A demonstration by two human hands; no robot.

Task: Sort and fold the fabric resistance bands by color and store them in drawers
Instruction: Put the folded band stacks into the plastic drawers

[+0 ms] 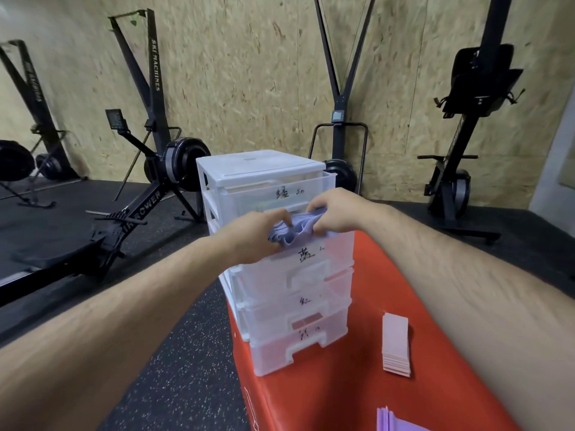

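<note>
Head camera: your left hand (pixel 252 236) and right hand (pixel 337 213) are pinching the folded lavender bands (pixel 295 231) with curled fingers so they fit the open 2nd drawer (pixel 329 253).

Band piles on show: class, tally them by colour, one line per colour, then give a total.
Blue-lilac bundle: 1
Pink stack: 1
Purple stack: 1
Total: 3

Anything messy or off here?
The bluish bands gripped by the left hand and right hand over the open second drawer look bunched and wavy, unlike the flat pink stack on the red box. Nothing spilled or damaged.
</note>
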